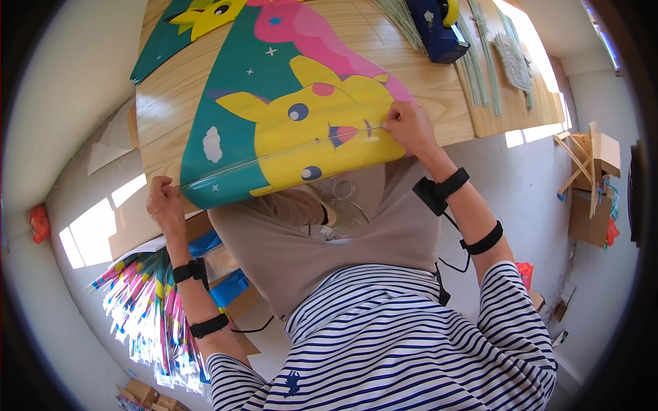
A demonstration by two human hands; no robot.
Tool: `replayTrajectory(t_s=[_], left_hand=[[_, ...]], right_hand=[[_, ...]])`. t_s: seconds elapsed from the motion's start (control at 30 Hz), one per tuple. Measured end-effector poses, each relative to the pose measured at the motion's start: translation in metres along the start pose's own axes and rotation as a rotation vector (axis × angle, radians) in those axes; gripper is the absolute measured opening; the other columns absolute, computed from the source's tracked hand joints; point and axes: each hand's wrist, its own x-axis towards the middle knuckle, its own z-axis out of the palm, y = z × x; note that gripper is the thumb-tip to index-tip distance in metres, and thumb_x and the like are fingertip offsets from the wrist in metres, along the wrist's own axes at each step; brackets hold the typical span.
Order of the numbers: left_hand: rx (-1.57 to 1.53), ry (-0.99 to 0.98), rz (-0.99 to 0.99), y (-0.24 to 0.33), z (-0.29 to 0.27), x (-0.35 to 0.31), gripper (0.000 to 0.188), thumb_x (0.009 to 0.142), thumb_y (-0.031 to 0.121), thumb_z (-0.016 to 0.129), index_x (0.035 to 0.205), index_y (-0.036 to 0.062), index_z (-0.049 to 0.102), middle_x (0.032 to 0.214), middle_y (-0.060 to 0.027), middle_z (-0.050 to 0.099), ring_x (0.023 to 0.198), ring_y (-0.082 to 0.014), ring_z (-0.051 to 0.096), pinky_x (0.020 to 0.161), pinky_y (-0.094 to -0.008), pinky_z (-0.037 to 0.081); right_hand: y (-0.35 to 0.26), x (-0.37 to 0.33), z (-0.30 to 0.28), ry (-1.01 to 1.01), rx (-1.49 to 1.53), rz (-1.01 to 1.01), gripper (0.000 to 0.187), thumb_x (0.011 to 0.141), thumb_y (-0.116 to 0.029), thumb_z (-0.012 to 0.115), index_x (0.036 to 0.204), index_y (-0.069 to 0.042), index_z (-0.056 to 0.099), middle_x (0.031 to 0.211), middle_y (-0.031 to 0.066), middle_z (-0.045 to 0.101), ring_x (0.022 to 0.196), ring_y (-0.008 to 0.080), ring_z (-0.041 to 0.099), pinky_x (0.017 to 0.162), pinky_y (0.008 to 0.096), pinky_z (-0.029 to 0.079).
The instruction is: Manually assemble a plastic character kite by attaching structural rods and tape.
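A kite sail [229,130], green and pink with a yellow cartoon face, lies over the table's near edge, its lower part hanging above my lap. Across its lower part runs a thin, pale rod [288,152], slanting up to the right. My left hand [166,205] is closed at the rod's left end, beside the sail's lower left corner. At the other end, my right hand [411,129] pinches thumb against fingers near the sail's right edge. Fingertips partly hide both rod ends.
A second printed sail [188,31] lies at the far left. On the right are a blue tape dispenser [439,34], bundles of pale green rods [473,75] and a clear plastic bag [513,61]. Packed colourful kites [151,315] are heaped low at the left. Cardboard boxes [593,185] stand right.
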Motion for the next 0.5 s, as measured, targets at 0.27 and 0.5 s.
replayTrajectory(t_s=[0.27,0.5], left_hand=[[-0.016,0.0,-0.005,-0.005,0.004,0.001,0.014,0.083,-0.003,0.061,0.095,0.0054,0.064,0.078,-0.012,0.066,0.07,-0.0254,0.064,0.068,-0.0366,0.051],[-0.08,-0.024,-0.042,-0.002,-0.001,0.0,0.019,0.078,-0.003,0.069,0.095,0.0049,0.064,0.073,-0.0088,0.063,0.068,-0.0217,0.062,0.067,-0.0348,0.05]], right_hand=[[0.001,-0.008,-0.006,0.14,0.009,-0.157,0.008,0.074,-0.011,0.069,0.079,-0.006,0.065,0.078,0.0135,0.067,0.077,0.0355,0.065,0.068,0.0448,0.05],[-0.009,-0.006,0.003,0.096,-0.17,-0.6,0.003,0.08,-0.005,0.063,0.083,-0.007,0.061,0.085,0.0112,0.061,0.083,0.034,0.063,0.069,0.0426,0.049]])
